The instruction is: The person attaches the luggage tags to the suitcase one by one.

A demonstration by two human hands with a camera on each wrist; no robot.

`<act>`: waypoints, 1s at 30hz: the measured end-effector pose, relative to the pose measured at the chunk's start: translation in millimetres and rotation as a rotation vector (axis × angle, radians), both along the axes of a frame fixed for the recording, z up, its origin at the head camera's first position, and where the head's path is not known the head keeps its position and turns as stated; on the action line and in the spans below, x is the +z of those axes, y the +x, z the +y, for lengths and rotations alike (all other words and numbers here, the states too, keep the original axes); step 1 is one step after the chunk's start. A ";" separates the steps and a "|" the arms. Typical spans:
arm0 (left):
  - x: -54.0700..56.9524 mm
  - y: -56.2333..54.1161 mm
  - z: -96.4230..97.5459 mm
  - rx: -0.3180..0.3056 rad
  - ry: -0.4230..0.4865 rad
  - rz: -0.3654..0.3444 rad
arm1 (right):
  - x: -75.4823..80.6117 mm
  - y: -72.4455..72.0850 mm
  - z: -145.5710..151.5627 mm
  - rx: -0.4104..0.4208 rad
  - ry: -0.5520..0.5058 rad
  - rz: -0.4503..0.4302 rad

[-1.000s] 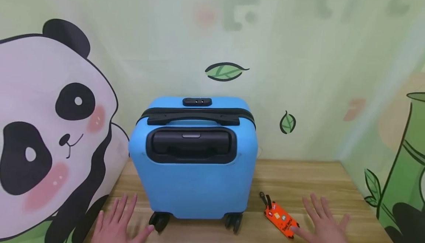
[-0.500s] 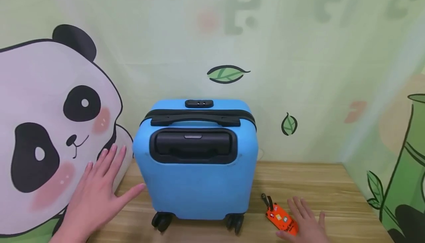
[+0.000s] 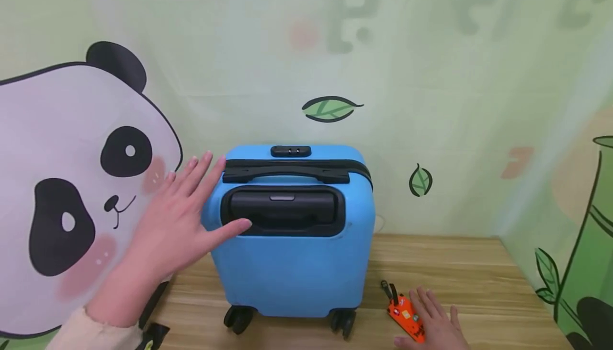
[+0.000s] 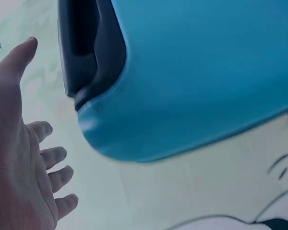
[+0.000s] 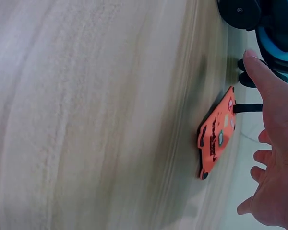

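A small blue suitcase (image 3: 292, 275) stands upright on its black wheels in the middle of the head view. Its black carry handle (image 3: 287, 172) runs along the top edge, and the telescopic handle (image 3: 282, 206) is pushed down in its recess. My left hand (image 3: 179, 217) is raised at the suitcase's upper left corner, fingers straight and spread, holding nothing. My right hand (image 3: 438, 321) hovers low at the right with spread fingers, overlapping an orange luggage tag (image 3: 404, 315). The tag lies on the table, its black strap (image 5: 248, 108) showing in the right wrist view.
The wood-grain table (image 3: 455, 259) runs back to a pale green cloth backdrop (image 3: 431, 47) printed with leaves and a panda (image 3: 119, 196). A combination lock (image 3: 290, 151) sits on top of the suitcase. A dark object (image 3: 155, 334) lies beside my left sleeve.
My left hand has risen from the table's front left up to the suitcase's top left corner. My right hand has shifted left, over part of the luggage tag.
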State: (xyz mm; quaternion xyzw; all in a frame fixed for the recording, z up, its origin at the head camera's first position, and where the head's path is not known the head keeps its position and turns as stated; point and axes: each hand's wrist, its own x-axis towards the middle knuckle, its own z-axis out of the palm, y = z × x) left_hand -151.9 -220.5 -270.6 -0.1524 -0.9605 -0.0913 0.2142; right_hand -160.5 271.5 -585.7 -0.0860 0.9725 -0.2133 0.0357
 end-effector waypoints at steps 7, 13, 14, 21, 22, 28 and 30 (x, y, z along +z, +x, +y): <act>0.8 -18.6 23.0 -0.002 -0.023 -0.077 | -12.3 -2.4 -1.2 0.002 -0.014 0.007; -10.9 -29.2 27.9 -0.014 0.002 -0.068 | -15.1 -7.9 -2.6 0.006 -0.011 -0.040; -12.7 -30.2 28.2 -0.017 0.010 -0.064 | -15.5 -8.5 -2.6 0.007 -0.013 -0.045; -21.3 -34.2 30.6 -0.028 0.069 -0.017 | -19.5 -13.7 -3.0 0.018 -0.010 -0.021; -22.2 -34.4 31.0 -0.029 0.076 -0.010 | -19.9 -14.2 -3.2 0.014 -0.011 -0.016; -25.6 -34.9 33.2 -0.034 0.105 0.007 | -24.0 -14.7 -4.3 -0.035 0.006 0.004; -26.4 -35.3 33.7 -0.038 0.110 0.013 | -25.4 -14.6 -4.8 -0.051 0.010 0.003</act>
